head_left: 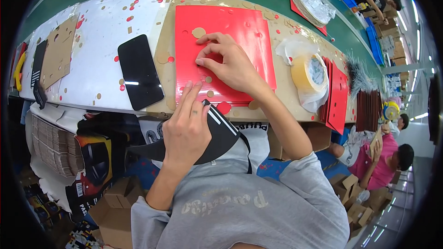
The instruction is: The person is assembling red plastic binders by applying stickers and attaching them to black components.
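While the right hand point(230, 64) curves, slightly parted, over red sheets point(256, 48), left hand point(184, 131) outstretched at their edge, contact unclear

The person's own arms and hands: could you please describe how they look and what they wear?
The left sleeve and right sleeve are grey, loose and short, leaving the forearms bare. The left hand and right hand show no gloves or watch. One left finger has a small dark mark.

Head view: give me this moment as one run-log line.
left hand: at near edge of red sheets; right hand: curled over their middle; black phone: left of sheets; yellow tape roll: right of sheets
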Motion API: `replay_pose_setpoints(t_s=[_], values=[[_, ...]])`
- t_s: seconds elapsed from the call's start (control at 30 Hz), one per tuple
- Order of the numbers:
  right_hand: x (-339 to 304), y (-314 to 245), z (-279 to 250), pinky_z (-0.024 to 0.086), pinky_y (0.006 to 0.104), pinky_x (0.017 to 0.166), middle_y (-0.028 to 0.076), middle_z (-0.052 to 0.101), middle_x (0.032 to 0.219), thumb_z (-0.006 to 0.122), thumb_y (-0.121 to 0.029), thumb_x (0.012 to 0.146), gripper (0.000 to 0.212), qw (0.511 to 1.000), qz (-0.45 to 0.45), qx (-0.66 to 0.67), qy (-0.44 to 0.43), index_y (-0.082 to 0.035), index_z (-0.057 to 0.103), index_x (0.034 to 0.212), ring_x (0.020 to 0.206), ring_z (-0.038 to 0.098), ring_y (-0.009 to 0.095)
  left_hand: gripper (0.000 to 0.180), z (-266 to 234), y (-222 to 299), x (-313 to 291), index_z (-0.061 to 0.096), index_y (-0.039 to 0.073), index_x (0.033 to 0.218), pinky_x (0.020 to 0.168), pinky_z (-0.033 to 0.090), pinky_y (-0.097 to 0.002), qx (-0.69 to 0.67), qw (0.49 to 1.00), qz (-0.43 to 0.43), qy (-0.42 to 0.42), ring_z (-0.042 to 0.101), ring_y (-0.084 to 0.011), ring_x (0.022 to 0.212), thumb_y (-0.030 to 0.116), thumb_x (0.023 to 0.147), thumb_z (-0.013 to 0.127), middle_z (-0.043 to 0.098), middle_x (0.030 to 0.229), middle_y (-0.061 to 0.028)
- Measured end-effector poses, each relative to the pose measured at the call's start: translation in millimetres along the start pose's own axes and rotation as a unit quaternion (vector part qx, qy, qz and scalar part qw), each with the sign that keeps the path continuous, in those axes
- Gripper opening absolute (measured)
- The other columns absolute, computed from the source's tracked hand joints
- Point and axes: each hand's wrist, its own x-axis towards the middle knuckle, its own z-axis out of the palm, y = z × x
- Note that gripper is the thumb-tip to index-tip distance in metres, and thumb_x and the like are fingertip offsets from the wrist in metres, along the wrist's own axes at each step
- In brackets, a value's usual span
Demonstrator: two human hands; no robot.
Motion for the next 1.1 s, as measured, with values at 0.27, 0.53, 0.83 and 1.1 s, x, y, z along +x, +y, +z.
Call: replay_pose_setpoints(t_s=[0.27,0.53,0.83,1.1], values=[[0.3,2.4,6.9,0.047,0.0419,0.100,0.010,0.063,0.119,0.075,-0.012,0.085,0.011,0.999,-0.011,-0.037,0.036,-0.002,0.075,0.089,0.114,0.057,0.029,0.007,0.6,0.3,0.6,0.063,-0.005,0.094,0.085,0.058,-0.0414,-0.039,0.998,-0.043,0.008,0.067,-0.0360,0.116,0.002,0.092,0.063,0.066,0.130,-0.0154],[-4.5,-6.4,8.6,0.057,0.0346,0.077,0.012,0.064,0.117,0.077,-0.010,0.085,0.028,0.994,-0.008,-0.039,0.099,-0.006,0.073,0.112,0.094,0.068,0.025,0.015,-1.5,-1.7,1.5,0.064,-0.006,0.101,0.084,0.059,-0.0410,-0.025,0.999,-0.035,-0.013,0.066,-0.0354,0.117,0.003,0.089,0.066,0.064,0.131,-0.0156],[63.9,75.6,-42.7,0.046,0.0433,0.105,0.017,0.064,0.127,0.066,-0.021,0.094,0.037,0.918,-0.088,-0.301,0.243,-0.006,0.067,0.128,0.113,0.063,0.036,0.020,-5.4,9.7,10.1,0.067,-0.009,0.104,0.081,0.062,-0.0400,0.039,0.998,0.023,-0.046,0.064,-0.0371,0.122,0.004,0.089,0.067,0.062,0.135,-0.0150],[61.6,25.7,-98.8,0.048,0.0395,0.102,0.015,0.071,0.116,0.077,-0.033,0.083,0.048,0.963,-0.016,-0.255,0.089,-0.002,0.067,0.118,0.112,0.065,0.029,0.021,-1.6,9.7,5.5,0.067,-0.009,0.105,0.079,0.062,-0.0401,0.046,0.998,0.029,-0.036,0.060,-0.0402,0.127,0.005,0.090,0.066,0.061,0.137,-0.0170]])
